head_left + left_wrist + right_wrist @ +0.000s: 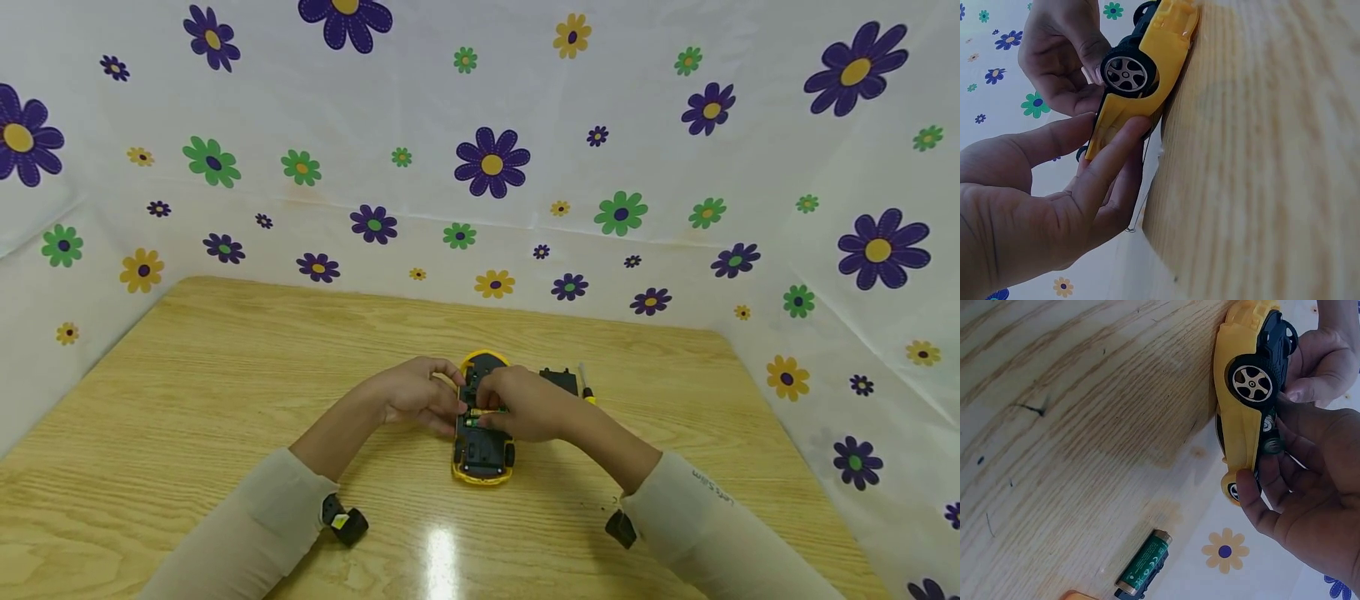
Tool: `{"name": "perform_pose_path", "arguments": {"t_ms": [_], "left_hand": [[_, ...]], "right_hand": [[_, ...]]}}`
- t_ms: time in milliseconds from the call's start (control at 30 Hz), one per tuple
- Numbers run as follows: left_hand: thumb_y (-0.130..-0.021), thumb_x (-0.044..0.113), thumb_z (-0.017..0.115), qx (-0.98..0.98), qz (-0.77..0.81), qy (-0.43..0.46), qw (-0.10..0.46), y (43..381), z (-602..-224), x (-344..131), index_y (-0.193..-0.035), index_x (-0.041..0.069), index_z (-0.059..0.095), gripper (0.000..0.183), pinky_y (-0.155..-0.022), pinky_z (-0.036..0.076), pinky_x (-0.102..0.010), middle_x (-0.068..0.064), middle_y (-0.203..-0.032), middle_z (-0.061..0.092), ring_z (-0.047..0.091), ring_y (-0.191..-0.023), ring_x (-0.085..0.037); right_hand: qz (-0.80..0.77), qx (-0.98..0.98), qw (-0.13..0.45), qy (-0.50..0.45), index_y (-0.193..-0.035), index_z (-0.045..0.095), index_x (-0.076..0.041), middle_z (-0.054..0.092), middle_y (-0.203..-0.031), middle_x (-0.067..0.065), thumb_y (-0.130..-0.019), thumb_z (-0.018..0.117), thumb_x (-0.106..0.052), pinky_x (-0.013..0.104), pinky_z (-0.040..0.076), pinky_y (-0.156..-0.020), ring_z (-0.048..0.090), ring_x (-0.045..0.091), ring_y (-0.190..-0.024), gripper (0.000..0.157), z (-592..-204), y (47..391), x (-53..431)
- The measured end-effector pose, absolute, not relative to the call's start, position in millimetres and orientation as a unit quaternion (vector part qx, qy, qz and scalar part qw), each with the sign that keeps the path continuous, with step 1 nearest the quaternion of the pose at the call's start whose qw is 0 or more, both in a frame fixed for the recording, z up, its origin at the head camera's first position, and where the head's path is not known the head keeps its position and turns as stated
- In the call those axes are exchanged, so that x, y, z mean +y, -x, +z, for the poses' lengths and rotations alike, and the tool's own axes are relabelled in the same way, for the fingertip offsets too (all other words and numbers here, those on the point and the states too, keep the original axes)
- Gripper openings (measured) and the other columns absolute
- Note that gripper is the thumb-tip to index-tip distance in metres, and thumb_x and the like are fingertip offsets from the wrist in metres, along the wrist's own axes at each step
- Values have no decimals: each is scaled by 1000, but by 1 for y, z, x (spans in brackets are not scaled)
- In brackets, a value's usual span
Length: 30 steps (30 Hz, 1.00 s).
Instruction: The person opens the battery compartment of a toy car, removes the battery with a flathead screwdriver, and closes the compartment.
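A yellow toy car lies upside down on the table, its black underside facing up. My left hand grips the car's side, thumb on the underside edge and fingers along the yellow body. Over the open battery compartment, my right hand pinches a green battery at the compartment; how far in it sits is partly hidden by the fingers. One right fingertip touches the car's side. Another battery shows in the compartment beneath the right hand.
Right of the car lies a black cover, with a screwdriver beside it. A loose green battery lies by a black part in the right wrist view. Flower-patterned white cloth borders the wooden table.
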State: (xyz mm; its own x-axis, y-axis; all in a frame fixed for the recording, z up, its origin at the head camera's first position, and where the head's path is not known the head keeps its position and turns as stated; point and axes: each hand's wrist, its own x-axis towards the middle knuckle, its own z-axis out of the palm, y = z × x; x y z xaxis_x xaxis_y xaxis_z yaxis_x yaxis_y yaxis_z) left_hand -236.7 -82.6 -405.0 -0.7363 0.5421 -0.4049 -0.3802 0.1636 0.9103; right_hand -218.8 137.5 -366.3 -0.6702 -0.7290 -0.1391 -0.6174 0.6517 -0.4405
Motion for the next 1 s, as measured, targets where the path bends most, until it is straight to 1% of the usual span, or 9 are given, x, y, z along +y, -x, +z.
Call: {"name": "perform_pose_path", "arguments": {"t_ms": [167,333,500,767,1000], "left_hand": [[-94,-9,62,669,646,-58,362,237,-406,-82,-124,-1,50,34,-82,64,-45,-22,-108,66,70,-88,-30],[-94,-9,62,674,642,-66,358,237,-407,-82,-124,-2,49,34,-84,63,-46,-21,-107,67,71,-88,-30],[-94,-8,62,676,641,-70,356,238,-407,-82,-125,-2,48,34,-84,63,-46,-21,-108,67,71,-88,-29],[-95,-8,62,677,639,-70,358,238,-406,-82,-126,-2,47,35,-84,63,-46,-23,-112,65,70,-91,-31],[-94,-9,61,678,640,-70,355,239,-409,-81,-125,-2,47,35,-83,63,-46,-24,-111,66,70,-92,-31]], "right_hand": [[-224,884,170,374,-107,70,-4,68,-93,0,-96,72,-10,25,56,-72,63,9,-82,13,-367,219,141],[-228,882,171,376,-116,71,-1,71,-100,4,-97,70,-4,25,57,-76,65,11,-88,19,-364,219,145],[-216,882,164,385,-120,71,0,70,-109,8,-98,68,-4,26,58,-80,65,14,-95,22,-361,217,150],[-212,882,135,398,-116,72,-1,68,-109,7,-100,64,-3,29,57,-82,63,15,-97,18,-357,214,161],[-218,884,113,398,-113,71,-5,65,-103,2,-102,62,-3,30,56,-80,59,13,-93,15,-359,212,174]]}}
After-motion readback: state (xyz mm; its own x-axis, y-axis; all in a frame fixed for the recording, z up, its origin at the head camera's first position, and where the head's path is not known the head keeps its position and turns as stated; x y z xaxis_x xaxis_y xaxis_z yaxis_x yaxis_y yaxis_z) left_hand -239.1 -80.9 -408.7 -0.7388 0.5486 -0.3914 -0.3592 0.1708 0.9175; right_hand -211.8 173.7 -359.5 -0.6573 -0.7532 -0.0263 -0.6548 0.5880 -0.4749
